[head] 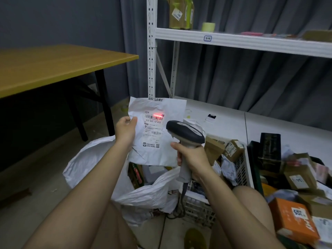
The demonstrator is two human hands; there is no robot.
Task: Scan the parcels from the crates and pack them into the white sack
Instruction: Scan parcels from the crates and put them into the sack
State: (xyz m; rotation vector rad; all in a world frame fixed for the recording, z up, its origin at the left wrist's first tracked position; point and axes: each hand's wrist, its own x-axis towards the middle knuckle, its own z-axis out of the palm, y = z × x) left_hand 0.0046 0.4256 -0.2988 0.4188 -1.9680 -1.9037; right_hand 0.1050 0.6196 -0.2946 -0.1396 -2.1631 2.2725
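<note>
My left hand (125, 131) pinched the flat white plastic mailer (158, 132) by its edge, label facing me above the open white sack (100, 159), so the grey handheld scanner (185, 139), gripped in my right hand (190, 157), could throw its red line across the barcode.

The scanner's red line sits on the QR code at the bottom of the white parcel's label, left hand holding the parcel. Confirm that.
Not quite. In the head view the scanner casts its red line on the barcode at the label's top; the left hand does hold the white parcel.
</note>
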